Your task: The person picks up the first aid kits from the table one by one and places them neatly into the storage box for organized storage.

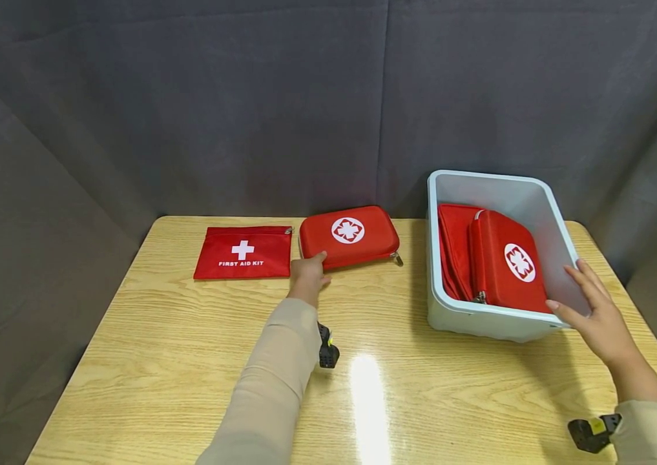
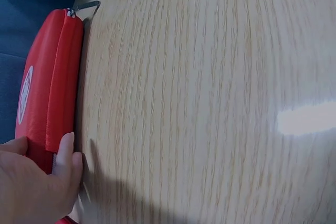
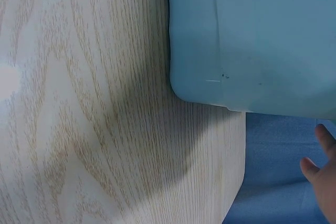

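Note:
A red hard-shell first aid case (image 1: 371,226) with a round white emblem lies near the table's back edge. My left hand (image 1: 307,278) grips its front left corner. In the left wrist view the thumb is on the top of the case (image 2: 44,85) and the fingers are against its zippered side. At the right stands a pale blue bin (image 1: 441,309). My right hand (image 1: 601,323), fingers spread, is at the bin's front right corner, thumb by the rim. Inside the bin, a second red case (image 1: 499,258) leans beside red fabric pouches (image 1: 453,239).
A flat red zippered pouch (image 1: 243,265) marked FIRST AID KIT lies left of the case. Grey curtain (image 1: 247,116) hangs behind the wooden table (image 1: 177,361). Black wrist cameras (image 1: 328,352) are strapped to both forearms.

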Demonstrator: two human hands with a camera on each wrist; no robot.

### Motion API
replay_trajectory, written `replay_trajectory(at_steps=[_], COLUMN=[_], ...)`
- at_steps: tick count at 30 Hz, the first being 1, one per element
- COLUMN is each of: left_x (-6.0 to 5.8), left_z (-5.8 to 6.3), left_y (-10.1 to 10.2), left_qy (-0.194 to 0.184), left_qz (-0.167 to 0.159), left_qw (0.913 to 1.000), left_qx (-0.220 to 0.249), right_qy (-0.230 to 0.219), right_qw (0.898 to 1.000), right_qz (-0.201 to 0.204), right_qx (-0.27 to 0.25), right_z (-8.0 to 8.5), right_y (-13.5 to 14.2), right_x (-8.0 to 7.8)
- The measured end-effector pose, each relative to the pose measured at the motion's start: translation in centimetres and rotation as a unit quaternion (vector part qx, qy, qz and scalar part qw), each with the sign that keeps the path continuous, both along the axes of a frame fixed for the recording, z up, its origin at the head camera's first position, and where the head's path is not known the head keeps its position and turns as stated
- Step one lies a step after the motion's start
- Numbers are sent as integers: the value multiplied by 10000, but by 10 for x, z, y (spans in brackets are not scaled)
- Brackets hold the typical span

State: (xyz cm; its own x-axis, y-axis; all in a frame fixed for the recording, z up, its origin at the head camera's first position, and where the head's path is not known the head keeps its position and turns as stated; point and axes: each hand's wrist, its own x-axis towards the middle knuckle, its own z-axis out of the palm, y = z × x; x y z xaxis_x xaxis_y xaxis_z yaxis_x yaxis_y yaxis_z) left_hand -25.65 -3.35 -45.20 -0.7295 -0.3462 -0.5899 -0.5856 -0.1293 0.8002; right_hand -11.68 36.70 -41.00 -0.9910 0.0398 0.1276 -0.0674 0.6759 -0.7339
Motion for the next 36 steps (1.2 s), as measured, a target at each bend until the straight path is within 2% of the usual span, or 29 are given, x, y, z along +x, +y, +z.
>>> replay_trajectory(at_steps=[5, 10, 15, 19, 25, 28, 32, 36], left_x=[4, 4, 2, -1, -3, -2, -1, 1], left_z=[2, 2, -2, -5, -5, -3, -1, -1], left_y=[4, 9, 15, 19, 21, 20, 16, 12], left_qy=[52, 373, 708, 977, 1248, 1549, 2015, 2167], left_qz=[218, 632, 1095, 1456, 1859, 1924, 1850, 1811], left_qw=[9997, 9967, 9890, 9792, 9689, 9637, 9594, 9586], left_qx=[4, 355, 697, 1025, 1052, 1016, 688, 361], right_qy=[-61, -114, -116, -100, -126, -149, -145, -131], right_qw=[10000, 9999, 9999, 9999, 9999, 9998, 9998, 9998], right_qz=[-24, -50, -48, -32, -28, -27, -23, -28], right_qx=[40, 73, 102, 110, 108, 122, 140, 118], right_z=[1, 2, 2, 2, 3, 3, 3, 3], right_y=[0, 0, 0, 0, 0, 0, 0, -1], right_x=[0, -1, -1, -1, -1, -1, -1, -1])
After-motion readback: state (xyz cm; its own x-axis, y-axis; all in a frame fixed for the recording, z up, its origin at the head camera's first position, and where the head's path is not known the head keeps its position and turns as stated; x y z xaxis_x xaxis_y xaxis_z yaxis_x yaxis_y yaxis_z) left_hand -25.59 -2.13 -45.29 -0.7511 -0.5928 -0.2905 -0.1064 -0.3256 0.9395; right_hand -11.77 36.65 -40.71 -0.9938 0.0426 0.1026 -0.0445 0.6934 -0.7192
